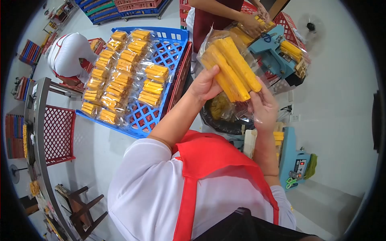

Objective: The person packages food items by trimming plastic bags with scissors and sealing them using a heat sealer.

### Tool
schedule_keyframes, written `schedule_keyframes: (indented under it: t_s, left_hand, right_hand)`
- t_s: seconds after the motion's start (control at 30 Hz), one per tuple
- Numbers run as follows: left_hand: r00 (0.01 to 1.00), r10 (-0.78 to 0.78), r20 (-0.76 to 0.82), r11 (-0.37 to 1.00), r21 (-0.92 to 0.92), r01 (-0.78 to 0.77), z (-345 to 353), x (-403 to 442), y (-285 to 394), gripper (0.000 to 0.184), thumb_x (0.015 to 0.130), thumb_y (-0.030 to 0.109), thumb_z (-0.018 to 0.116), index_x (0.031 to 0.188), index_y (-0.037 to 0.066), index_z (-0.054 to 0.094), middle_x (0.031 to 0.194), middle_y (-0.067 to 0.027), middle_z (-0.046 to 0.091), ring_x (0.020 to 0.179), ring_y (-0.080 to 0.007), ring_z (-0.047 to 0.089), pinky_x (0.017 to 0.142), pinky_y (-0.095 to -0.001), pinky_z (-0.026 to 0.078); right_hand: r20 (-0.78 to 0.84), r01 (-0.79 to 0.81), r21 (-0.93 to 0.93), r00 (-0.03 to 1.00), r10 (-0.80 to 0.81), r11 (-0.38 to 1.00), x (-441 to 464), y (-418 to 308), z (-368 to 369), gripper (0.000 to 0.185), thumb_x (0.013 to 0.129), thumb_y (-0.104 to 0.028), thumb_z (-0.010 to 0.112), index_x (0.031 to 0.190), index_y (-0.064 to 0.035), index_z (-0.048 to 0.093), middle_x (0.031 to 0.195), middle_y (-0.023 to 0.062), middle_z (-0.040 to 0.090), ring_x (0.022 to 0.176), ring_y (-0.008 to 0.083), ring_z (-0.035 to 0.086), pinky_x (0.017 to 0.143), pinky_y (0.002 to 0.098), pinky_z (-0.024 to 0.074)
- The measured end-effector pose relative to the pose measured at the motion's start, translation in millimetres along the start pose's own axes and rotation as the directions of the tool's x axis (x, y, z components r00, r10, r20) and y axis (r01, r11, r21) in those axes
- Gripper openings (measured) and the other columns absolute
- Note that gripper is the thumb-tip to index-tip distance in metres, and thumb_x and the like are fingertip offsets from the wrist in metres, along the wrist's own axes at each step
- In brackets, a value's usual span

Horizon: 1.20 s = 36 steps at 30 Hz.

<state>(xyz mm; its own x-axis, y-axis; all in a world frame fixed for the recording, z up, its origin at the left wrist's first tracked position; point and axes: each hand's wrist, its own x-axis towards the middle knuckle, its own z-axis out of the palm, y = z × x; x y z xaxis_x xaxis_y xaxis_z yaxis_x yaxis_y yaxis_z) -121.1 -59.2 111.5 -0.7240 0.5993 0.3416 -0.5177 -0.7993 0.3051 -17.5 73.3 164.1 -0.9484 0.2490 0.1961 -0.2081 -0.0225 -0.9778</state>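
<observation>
A clear plastic bag of long yellow sticks [231, 70] is held up in front of me between both hands. My left hand [207, 83] grips its left side, with the thumb on the plastic. At the lower right, my right hand [264, 105] has its fingers closed on the bag's open-looking lower edge. Left of the bag, a blue crate [144, 116] carries rows of packed yellow stick bundles [116, 86]. Beneath my hands is a black-lined bin [227, 127] with crumpled plastic inside.
A co-worker's hands [252, 25] handle yellow sticks beside a blue-green sealing machine [273, 52]. A second sealing machine [295, 160] stands at my right. Another person [68, 56] bends down at the left, near a metal-edged table [42, 156] and a stool [82, 209].
</observation>
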Motion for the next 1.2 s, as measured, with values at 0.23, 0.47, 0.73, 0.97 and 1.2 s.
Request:
schedule_keyframes:
  t_s: [0.23,0.47,0.73,0.97,1.2]
  left_hand:
    - [0.998,0.013,-0.061,0.996,-0.088,-0.018,1,1,2,0.049,0.079,0.026,0.058,0.120,0.008,0.038,0.117,-0.0074,0.047,0.110,-0.0233,0.044,0.095,-0.0413,0.032]
    - [0.997,0.004,-0.071,0.987,-0.158,-0.015,17,6,-7,0.049,0.081,0.030,0.054,0.122,0.009,0.036,0.121,-0.0069,0.044,0.112,-0.0237,0.042,0.097,-0.0426,0.030]
    - [0.959,-0.176,-0.223,0.972,-0.193,0.133,-9,15,-30,0.070,0.079,0.046,0.050,0.130,0.010,0.018,0.135,-0.0136,0.019,0.125,-0.0299,0.017,0.100,-0.0485,0.016]
    - [0.976,-0.107,-0.191,0.521,0.825,0.219,-43,1,-46,0.101,0.071,0.022,0.063,0.131,0.009,-0.017,0.138,-0.0189,-0.007,0.129,-0.0284,-0.003,0.102,-0.0373,0.007]
    - [0.930,-0.278,0.239,-0.423,0.839,-0.342,30,41,-70,0.111,0.057,0.028,0.073,0.131,-0.001,-0.004,0.135,-0.0247,0.011,0.127,-0.0325,0.013,0.101,-0.0359,0.015]
  right_hand:
    - [0.132,0.044,0.011,0.990,-0.045,0.999,-10,-4,-11,0.038,0.082,0.000,0.049,0.120,-0.0006,0.043,0.085,0.0022,0.055,0.062,0.0022,0.044,0.053,0.0148,0.0352]
    - [0.082,0.095,0.047,0.992,-0.099,0.994,-7,-16,-23,0.040,0.081,-0.003,0.050,0.121,-0.0023,0.043,0.085,0.0040,0.057,0.067,0.0074,0.048,0.062,0.0195,0.0401]
    - [0.000,0.142,-0.633,0.983,-0.183,0.761,32,-55,-30,0.017,0.079,-0.016,0.052,0.082,-0.0002,0.059,0.064,0.0050,0.057,0.060,0.0095,0.053,0.055,0.0237,0.0420]
    - [0.187,0.250,-0.641,0.968,-0.168,0.725,78,-57,-104,0.018,0.082,-0.019,0.052,0.082,-0.0018,0.056,0.065,-0.0032,0.050,0.062,0.0046,0.047,0.057,0.0188,0.0377]
    - [0.316,0.212,-0.548,0.948,-0.034,0.809,63,-76,-111,0.019,0.080,-0.019,0.053,0.076,-0.0006,0.055,0.059,-0.0012,0.051,0.055,0.0059,0.049,0.051,0.0203,0.0392]
